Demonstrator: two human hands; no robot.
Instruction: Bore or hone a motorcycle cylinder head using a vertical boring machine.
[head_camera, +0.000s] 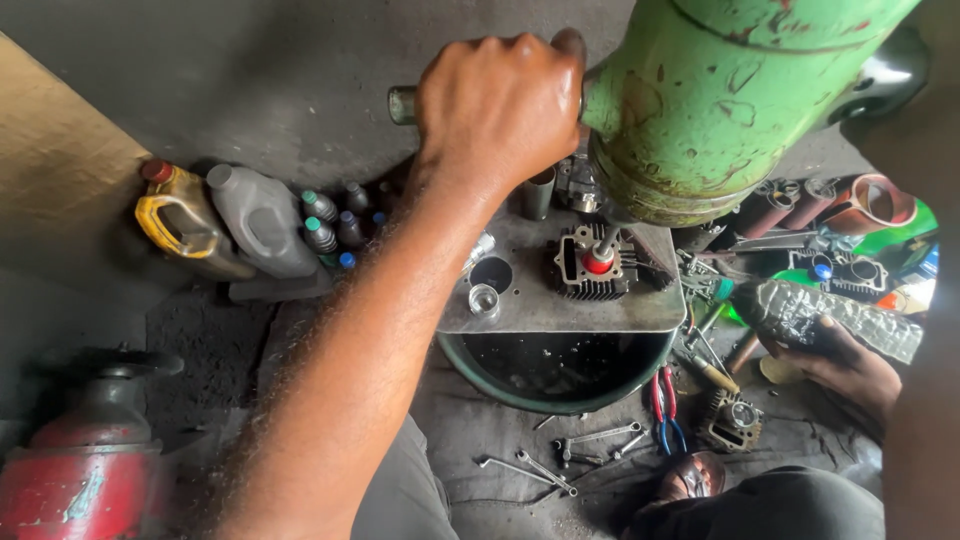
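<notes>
My left hand is shut around a metal lever handle that sticks out of a big green press head. Under the press, a dark finned engine cylinder sits on a grey metal plate, with a red-tipped rod in its bore. My right hand, at the lower right, holds a crumpled clear plastic bottle lying sideways.
A green basin sits under the plate. Wrenches, red-and-blue pliers and another engine part lie on the floor. Yellow and grey oil jugs and small bottles stand at left. A red machine fills the lower left.
</notes>
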